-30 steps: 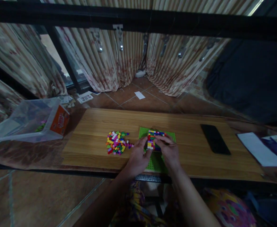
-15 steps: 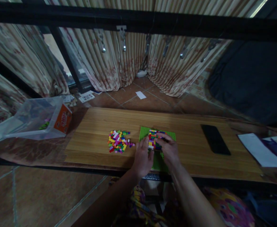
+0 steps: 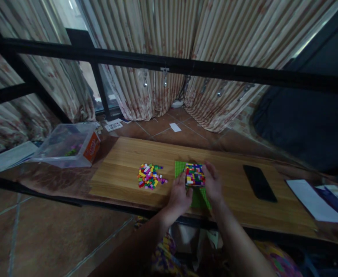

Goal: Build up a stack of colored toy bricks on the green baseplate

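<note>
A rectangular build of multicoloured toy bricks sits over the green studded baseplate. My left hand is closed at its left side, with the thumb near the lower left corner. Along the right edge, my right hand presses its fingers against the build, a little blurred. The build is held between both hands, and its upper face shows. Whether it is attached to the baseplate is hidden. Left of the baseplate lies a loose pile of small coloured bricks.
A wooden board carries all this, with a black phone-like slab to the right. White paper lies beyond it. At the far left stands a clear plastic box with an orange label. A dark metal bar crosses behind.
My right hand has shifted from over the bricks to the build's right edge, uncovering the upper face. My left hand stays at the left side. The head view has tilted up.
</note>
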A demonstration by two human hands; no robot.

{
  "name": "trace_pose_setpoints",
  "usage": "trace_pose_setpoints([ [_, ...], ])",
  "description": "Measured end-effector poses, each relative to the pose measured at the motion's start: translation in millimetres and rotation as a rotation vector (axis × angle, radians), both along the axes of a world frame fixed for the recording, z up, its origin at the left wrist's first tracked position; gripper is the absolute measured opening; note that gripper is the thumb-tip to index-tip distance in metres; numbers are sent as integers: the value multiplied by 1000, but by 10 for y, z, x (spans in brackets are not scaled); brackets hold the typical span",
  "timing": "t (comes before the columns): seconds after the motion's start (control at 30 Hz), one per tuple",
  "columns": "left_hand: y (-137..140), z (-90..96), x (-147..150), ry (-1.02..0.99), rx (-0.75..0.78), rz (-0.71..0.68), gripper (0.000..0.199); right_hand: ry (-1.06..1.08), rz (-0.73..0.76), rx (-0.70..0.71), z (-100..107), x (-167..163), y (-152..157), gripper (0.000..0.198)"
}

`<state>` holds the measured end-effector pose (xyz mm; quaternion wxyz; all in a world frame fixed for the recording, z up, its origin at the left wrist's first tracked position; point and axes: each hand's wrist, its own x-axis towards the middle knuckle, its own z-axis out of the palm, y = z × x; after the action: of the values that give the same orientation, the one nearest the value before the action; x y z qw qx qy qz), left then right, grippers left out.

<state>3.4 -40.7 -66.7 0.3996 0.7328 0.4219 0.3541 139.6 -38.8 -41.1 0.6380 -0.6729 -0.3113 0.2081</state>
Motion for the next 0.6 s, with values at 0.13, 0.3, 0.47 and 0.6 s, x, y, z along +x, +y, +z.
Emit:
trace_pose_setpoints([
  [0.13,-146,9,-247,-87,-77,23,56,-435,113,-15,243,-208,-83,27],
  [0.3,-230,2,-795,-131,-123,147,35,-801,520,-205,200,-806,-103,22],
  [0.47,-102,-9,-1132,-83,-44,224,25,-836,461,-299,-46,-1092,-9,17],
  [0.6,-52,-9,-1170,-82,-30,197,20,-830,423,-316,-121,-1118,25,18],
])
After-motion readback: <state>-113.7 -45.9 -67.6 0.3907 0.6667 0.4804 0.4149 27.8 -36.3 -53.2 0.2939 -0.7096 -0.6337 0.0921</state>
